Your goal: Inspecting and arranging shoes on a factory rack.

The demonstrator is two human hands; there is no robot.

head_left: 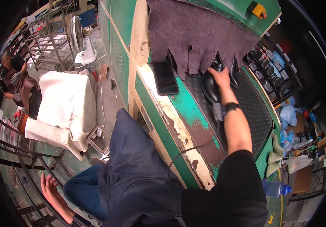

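Observation:
My right hand (221, 78) is closed on the upper part of a black shoe (209, 90), which lies on a black, studded conveyor belt (250, 118). Its fingertips are partly hidden at the shoe's opening. Just beyond, another black shoe (234, 77) sits partly under a ragged, purplish-brown leather curtain (201, 32). Low on the left, my left hand (50, 193) hangs with its fingers apart and nothing in it, beside a black metal rack (27, 166). My right wrist wears a dark band with a cable-like grey piece (218, 111) near it.
A black phone (165, 78) lies on the machine's worn edge, left of the belt. An emergency stop button (258, 10) is above. Racks of shoes (272, 70) stand right. At left are a white-covered block (66, 102), a fan (80, 41) and a seated person (17, 77) wearing gloves.

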